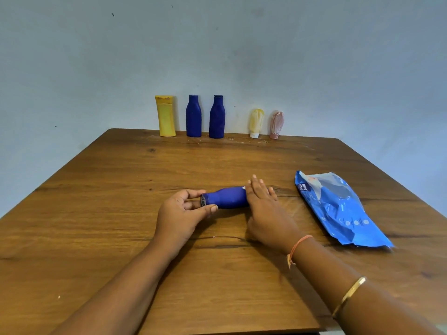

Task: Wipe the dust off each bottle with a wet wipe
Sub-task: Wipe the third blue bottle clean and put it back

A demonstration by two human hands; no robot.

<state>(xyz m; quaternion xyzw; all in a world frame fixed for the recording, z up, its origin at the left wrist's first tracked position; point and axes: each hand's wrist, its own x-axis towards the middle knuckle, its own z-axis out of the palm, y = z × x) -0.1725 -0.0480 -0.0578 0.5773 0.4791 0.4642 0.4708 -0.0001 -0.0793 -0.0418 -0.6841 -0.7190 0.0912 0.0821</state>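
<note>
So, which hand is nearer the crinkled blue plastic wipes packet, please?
Right. The right hand, at the base of the lying blue plastic bottle, is beside the packet; the left hand pinches the bottle's cap end, farther away.

Both bare forearms are reaching forward and angling towards each other, the left grip [183, 213] is curling its thumb and fingers round the neck end of the blue bottle [229, 198], and the right grip [262, 201] is lying flat, fingers straight, over the bottle's other end.
</note>
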